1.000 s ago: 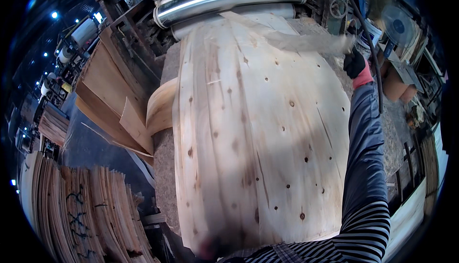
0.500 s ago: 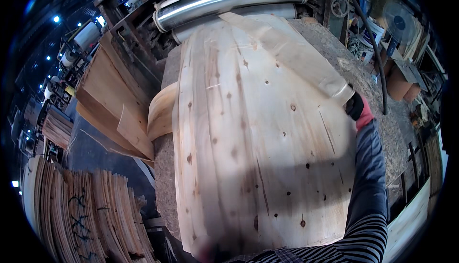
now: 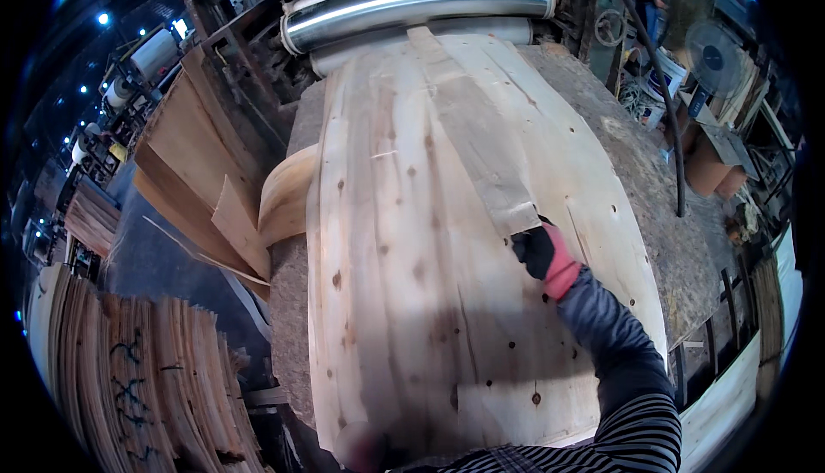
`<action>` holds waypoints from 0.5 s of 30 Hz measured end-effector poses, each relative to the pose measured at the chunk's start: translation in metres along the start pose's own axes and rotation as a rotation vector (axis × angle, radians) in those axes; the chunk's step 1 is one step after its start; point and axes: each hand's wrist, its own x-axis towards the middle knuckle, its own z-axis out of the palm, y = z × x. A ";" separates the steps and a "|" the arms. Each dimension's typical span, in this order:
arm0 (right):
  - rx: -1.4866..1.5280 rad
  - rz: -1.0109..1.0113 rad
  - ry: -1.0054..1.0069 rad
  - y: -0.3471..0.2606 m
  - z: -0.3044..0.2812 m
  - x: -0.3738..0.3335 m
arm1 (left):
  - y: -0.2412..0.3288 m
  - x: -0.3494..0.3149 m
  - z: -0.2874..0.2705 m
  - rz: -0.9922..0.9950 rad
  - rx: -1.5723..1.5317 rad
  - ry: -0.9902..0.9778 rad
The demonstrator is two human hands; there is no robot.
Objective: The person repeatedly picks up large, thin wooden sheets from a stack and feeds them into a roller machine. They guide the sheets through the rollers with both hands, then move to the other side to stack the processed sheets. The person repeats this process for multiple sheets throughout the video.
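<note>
Gripping tight: the right hand (image 3: 543, 254), in a black and red glove, pinches the near end of a long narrow veneer strip (image 3: 474, 129), fingers closed on its edge. That strip lies flat on top of the big veneer sheet (image 3: 412, 301) and runs away from the glove toward the rollers. As for the left hand (image 3: 365, 451), only a blurred patch shows at the bottom edge on the near end of the sheet, and whether it is open or closed I cannot tell.

Now sweeping from the left: stacks of thin veneer sheets (image 3: 146, 378) stand low at the left edge, some with dark scrawl on them. Just above them, loose veneer offcuts (image 3: 198, 181) lean and curl beside the table, one curled piece (image 3: 284, 198) touching the sheet's left edge. Centre frame, the pale knotted sheet covers most of the rough work table (image 3: 662, 215), its far end meeting the shiny metal rollers (image 3: 421, 5) at the top. The strip sits right of the sheet's middle line, tilting slightly leftward as it goes up. A striped sleeve (image 3: 627, 387) comes in from the lower right across the sheet. Farther right, a dark cable (image 3: 666, 121) hangs down over the table's edge, and a fan (image 3: 709, 43) stands beyond among clutter.
</note>
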 end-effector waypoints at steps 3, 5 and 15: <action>0.075 -0.149 0.150 0.013 0.001 0.028 | -0.007 0.006 -0.002 0.036 -0.042 -0.030; 0.887 0.228 0.210 -0.017 -0.009 0.049 | -0.010 0.001 -0.001 0.052 -0.061 -0.041; -0.139 0.084 0.327 -0.046 -0.074 -0.062 | -0.005 -0.018 0.013 -0.110 0.135 -0.163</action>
